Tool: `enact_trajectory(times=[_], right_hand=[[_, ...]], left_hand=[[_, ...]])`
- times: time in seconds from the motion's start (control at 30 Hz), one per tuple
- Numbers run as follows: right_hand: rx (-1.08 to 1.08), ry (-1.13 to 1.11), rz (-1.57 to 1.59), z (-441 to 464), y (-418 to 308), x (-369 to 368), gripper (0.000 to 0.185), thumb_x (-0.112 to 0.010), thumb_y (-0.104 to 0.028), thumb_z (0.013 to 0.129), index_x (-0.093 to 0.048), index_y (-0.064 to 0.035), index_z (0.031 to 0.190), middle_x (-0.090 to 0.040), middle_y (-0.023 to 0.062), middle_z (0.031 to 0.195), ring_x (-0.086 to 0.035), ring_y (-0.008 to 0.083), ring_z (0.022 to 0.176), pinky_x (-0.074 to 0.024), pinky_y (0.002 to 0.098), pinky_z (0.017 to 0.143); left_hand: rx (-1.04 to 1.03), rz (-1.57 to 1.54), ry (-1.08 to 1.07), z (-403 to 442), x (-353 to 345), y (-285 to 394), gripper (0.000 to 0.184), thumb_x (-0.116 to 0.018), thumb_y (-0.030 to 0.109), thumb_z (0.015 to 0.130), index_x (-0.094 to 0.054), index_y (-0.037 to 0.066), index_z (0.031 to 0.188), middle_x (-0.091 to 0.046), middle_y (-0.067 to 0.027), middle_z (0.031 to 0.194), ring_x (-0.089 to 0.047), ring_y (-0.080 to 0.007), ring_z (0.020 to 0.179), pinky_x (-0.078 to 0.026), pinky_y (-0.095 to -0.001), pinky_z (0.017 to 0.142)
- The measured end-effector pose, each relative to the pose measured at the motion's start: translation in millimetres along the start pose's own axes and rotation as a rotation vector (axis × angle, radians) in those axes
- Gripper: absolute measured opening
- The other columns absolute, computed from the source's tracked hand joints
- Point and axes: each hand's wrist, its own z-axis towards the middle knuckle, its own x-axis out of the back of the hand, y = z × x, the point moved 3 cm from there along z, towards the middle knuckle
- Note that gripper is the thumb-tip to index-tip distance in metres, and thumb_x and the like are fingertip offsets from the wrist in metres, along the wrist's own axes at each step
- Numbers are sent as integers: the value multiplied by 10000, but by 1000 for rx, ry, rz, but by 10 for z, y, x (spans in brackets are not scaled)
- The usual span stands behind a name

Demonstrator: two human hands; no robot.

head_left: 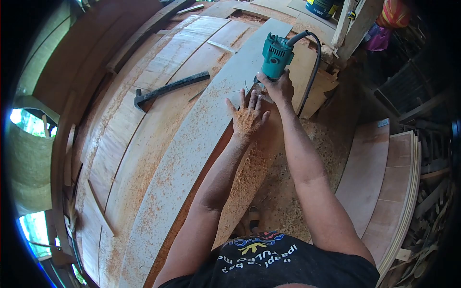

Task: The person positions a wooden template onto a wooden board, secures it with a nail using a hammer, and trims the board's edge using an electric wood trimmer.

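Note:
My right hand point(278, 88) grips the lower part of a green trim router point(277, 55), which stands upright on a long pale board point(192, 113). Its black cord loops off to the right. A clear base shows in part under my fingers; the bit is hidden. Just left of the router, my left hand point(247, 116) lies flat with fingers spread, its back covered in sawdust. The fingertips reach close to the router's base. Beneath this hand runs the board's edge, with a wood surface full of shavings beside it.
A black-handled hammer point(170, 89) lies on the plywood sheets point(158, 62) to the left. Curved plywood sheets point(384, 192) lean at the lower right. A wooden post point(357, 26) stands at the upper right, near a dark blue bucket point(322, 7). Sawdust covers the floor point(288, 192).

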Motion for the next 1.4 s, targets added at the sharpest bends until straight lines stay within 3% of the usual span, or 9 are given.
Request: enact_trajectory(times=[0.23,0.33,0.63,0.73,0.83,0.97,1.0,1.13,1.4], right_hand=[[1,8,-37,100,22,2,873,-789,-636,666,-493,-71,1261,-696,149,1087,-695,359,980,-534,508,858],[36,14,1,128,29,11,882,-751,-700,684,-497,-42,1213,-678,182,1098,-681,374,1001,-529,506,859],[8,-10,-12,263,61,18,876,-757,-694,678,-506,-34,1196,-683,183,1087,-685,378,986,-537,502,846],[-6,-5,2,305,81,12,889,-794,-633,656,-495,-68,1274,-691,156,1101,-693,364,982,-542,501,846],[36,6,2,316,73,29,900,-766,-700,660,-510,-28,1201,-685,185,1083,-685,380,989,-537,504,850],[42,14,-6,376,118,-3,895,-774,-690,658,-513,-26,1200,-682,179,1092,-681,376,1003,-536,497,861],[23,8,-11,400,133,-20,862,-789,-653,650,-513,-68,1220,-689,156,1107,-690,360,993,-536,502,865],[44,31,8,456,177,-35,854,-787,-669,645,-523,-48,1167,-692,156,1070,-692,359,980,-538,498,861],[132,63,71,563,228,-53,884,-791,-656,654,-519,-32,1218,-694,167,1087,-680,369,1012,-524,500,885]], left_hand=[[0,-19,-12,90,10,24,678,-420,563,987,-389,154,1527,-271,-35,1631,-98,-358,1528,-5,-843,1045],[3,3,-14,125,9,36,688,-426,569,981,-388,152,1527,-278,-35,1628,-95,-358,1528,-11,-845,1043],[-2,-2,31,233,-58,73,666,-429,559,994,-402,148,1516,-299,-51,1620,-108,-371,1527,-30,-843,1035],[3,-11,23,263,-23,95,664,-420,554,999,-401,139,1516,-291,-49,1623,-110,-375,1526,-28,-838,1043],[-5,-13,31,279,-21,96,669,-413,560,999,-402,133,1514,-292,-48,1623,-117,-380,1523,-27,-839,1042],[-9,-2,52,314,-64,91,673,-404,571,997,-406,138,1513,-296,-48,1620,-136,-376,1519,-37,-845,1036],[-10,3,57,328,-84,90,672,-402,574,997,-407,142,1512,-296,-45,1621,-140,-374,1519,-40,-848,1033],[2,1,54,384,-150,91,668,-396,587,993,-416,164,1510,-294,-29,1623,-145,-365,1519,-42,-857,1023],[18,0,42,482,-215,101,688,-395,619,975,-438,176,1500,-306,-22,1620,-130,-363,1522,-22,-864,1020]])
